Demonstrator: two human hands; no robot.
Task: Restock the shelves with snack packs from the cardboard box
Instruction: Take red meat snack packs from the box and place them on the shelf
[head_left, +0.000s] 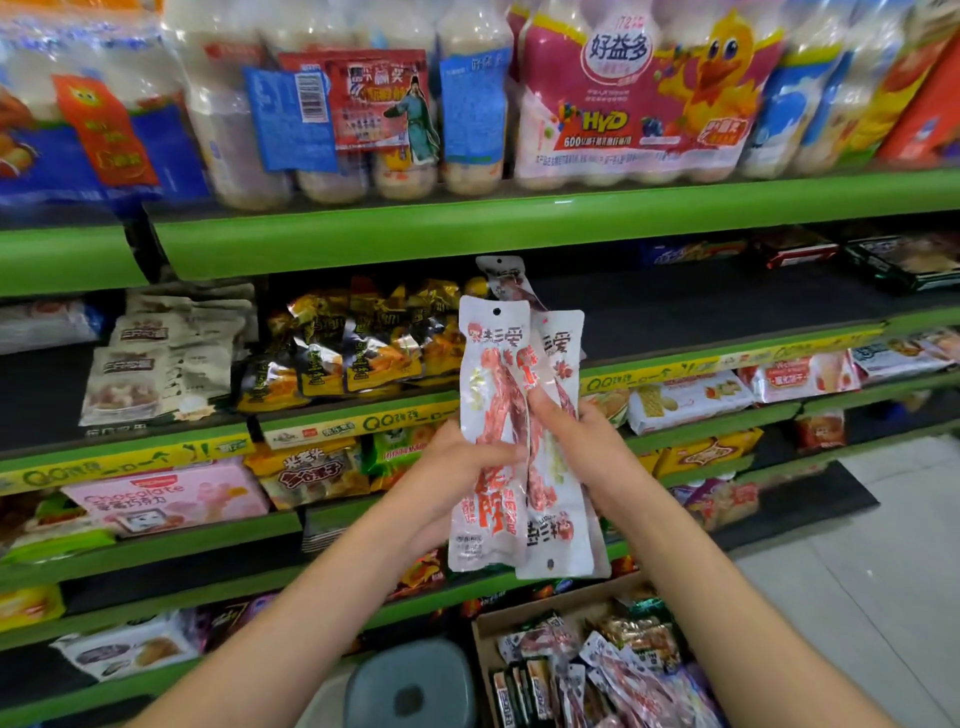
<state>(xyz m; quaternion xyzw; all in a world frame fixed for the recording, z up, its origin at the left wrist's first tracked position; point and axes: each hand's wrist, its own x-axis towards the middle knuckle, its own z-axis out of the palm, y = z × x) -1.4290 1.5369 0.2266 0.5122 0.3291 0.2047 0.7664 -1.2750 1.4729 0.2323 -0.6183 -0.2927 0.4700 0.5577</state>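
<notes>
Several long white snack packs (493, 415)

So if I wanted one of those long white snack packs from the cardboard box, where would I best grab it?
Probably at the flat sealed end, coming from above. The packs in the cardboard box lie piled and overlapping, so only their upper ends are free. Alternatively, pinch across the narrow middle, as the left hand and right hand do on the white snack packs now held upright.
</notes>
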